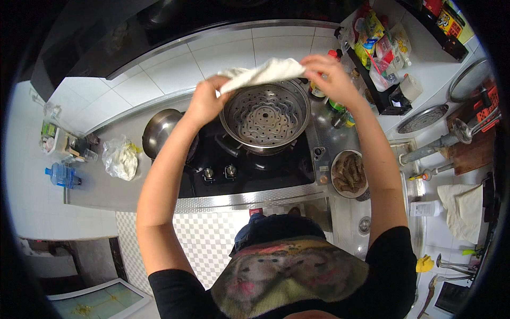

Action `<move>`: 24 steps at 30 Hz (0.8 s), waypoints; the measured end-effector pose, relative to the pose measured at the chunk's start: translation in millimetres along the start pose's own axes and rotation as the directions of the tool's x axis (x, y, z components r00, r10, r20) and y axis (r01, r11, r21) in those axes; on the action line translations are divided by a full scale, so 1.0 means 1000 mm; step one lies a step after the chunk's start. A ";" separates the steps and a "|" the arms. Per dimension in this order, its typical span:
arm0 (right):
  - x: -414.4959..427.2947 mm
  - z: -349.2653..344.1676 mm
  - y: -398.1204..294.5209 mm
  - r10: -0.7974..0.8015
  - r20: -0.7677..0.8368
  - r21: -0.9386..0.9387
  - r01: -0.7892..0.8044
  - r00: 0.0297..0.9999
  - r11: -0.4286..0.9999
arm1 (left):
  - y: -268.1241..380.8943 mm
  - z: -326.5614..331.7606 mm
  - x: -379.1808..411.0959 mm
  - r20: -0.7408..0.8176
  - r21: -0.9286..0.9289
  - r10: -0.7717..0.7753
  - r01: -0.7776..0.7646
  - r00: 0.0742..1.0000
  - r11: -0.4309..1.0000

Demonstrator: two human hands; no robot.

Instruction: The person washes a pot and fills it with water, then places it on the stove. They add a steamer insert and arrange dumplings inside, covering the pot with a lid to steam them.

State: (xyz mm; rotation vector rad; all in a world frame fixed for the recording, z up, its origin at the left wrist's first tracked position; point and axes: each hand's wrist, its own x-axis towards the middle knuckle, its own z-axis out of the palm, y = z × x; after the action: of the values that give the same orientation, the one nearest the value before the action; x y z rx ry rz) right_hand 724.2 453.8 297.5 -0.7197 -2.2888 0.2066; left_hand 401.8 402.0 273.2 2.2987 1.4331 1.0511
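Note:
Between my raised hands a white cloth (265, 75) is stretched above the far rim of a metal steamer pot. My left hand (210, 97) grips the cloth's left end, and my right hand (328, 75) pinches its right end. Below it, the perforated steamer tray (266, 119) shows in the steamer pot (265, 148), which stands on a black gas stove (255, 175). A metal wok (161, 129) stands left of the pot, partly behind my left forearm. To the right, a bowl of raw shrimp (349, 173) rests on the counter beside my right forearm.
A phone (320, 159) lies between stove and bowl. Sauce bottles (317, 91) stand behind, under a black shelf (376, 85) with bags. A plastic bag (120, 158) is on the left counter. A sink (354, 239) is at the right, with utensils and a cloth (464, 211) hanging beyond.

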 end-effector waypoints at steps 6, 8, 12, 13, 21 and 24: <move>-0.050 0.058 0.029 0.092 0.521 -0.072 -0.063 0.848 0.995 | -0.045 0.037 -0.038 0.482 0.142 0.035 -0.117 0.876 0.983; -0.050 0.064 0.028 0.086 0.502 -0.035 -0.079 0.861 0.996 | -0.031 0.038 -0.034 0.495 0.140 0.012 -0.093 0.869 0.986; -0.041 0.056 0.021 0.142 0.414 -0.082 -0.119 0.899 0.990 | 0.006 0.043 -0.008 0.428 0.077 -0.081 0.053 0.900 0.996; -0.040 0.057 0.016 0.124 0.398 -0.064 -0.108 0.909 0.992 | 0.009 0.046 -0.004 0.439 0.090 -0.070 0.034 0.896 0.995; -0.039 0.058 0.016 0.296 0.326 -0.190 -0.244 0.898 0.951 | -0.042 0.101 0.029 0.622 0.273 -0.068 -0.134 0.780 0.953; -0.020 0.081 0.016 0.353 0.380 -0.253 -0.271 0.855 0.929 | -0.049 0.135 0.046 0.728 0.368 -0.279 -0.013 0.627 0.930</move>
State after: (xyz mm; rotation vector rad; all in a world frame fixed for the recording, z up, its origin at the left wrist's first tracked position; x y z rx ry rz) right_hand 687.8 460.5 221.0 -1.2586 -2.6083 0.3231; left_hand 472.1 487.7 171.1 2.3195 1.4061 -0.3045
